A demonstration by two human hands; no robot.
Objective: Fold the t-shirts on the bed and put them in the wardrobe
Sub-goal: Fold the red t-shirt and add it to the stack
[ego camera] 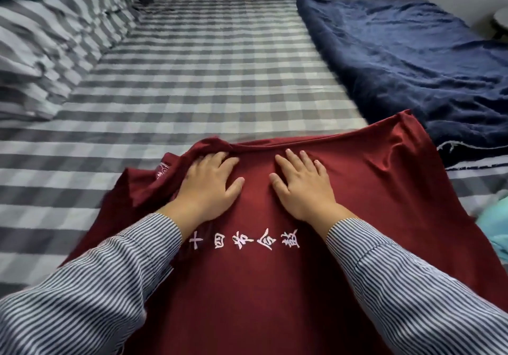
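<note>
I press my left hand point(209, 187) and right hand point(301, 184), fingers spread, flat on the red t-shirt point(247, 286); its bunched left shoulder could fold in crooked.

Open checked sheet point(209, 60) ahead, pillows point(55, 41) left (stacked), navy blanket point(406, 60) right

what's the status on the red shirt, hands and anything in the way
Left hand and right hand flat on red t-shirt. Shirt spread, unfolded. Blue blanket touches its far right corner.
</note>
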